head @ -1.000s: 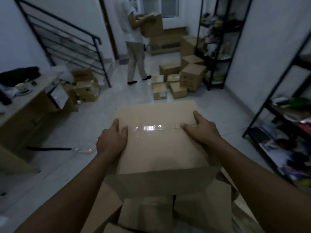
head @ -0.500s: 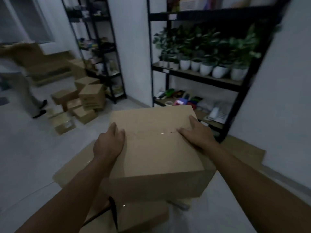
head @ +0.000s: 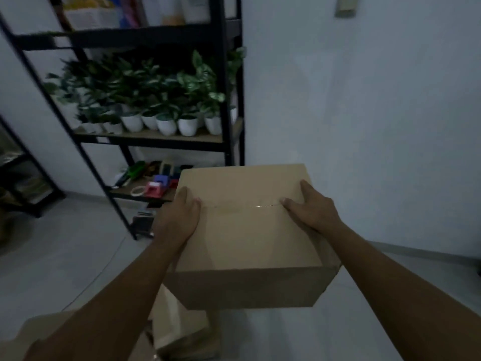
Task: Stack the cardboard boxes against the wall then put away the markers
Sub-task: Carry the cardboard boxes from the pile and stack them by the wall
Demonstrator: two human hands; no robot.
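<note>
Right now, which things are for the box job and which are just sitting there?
For the job: cardboard box, left hand, right hand, wall.
Just sitting: potted plants, black shelf, tape dispensers.

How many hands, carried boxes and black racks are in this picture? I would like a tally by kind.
Hands: 2, left hand and right hand
Carried cardboard box: 1
Black racks: 2, rack with plants and rack at the left edge
Total: 5
</note>
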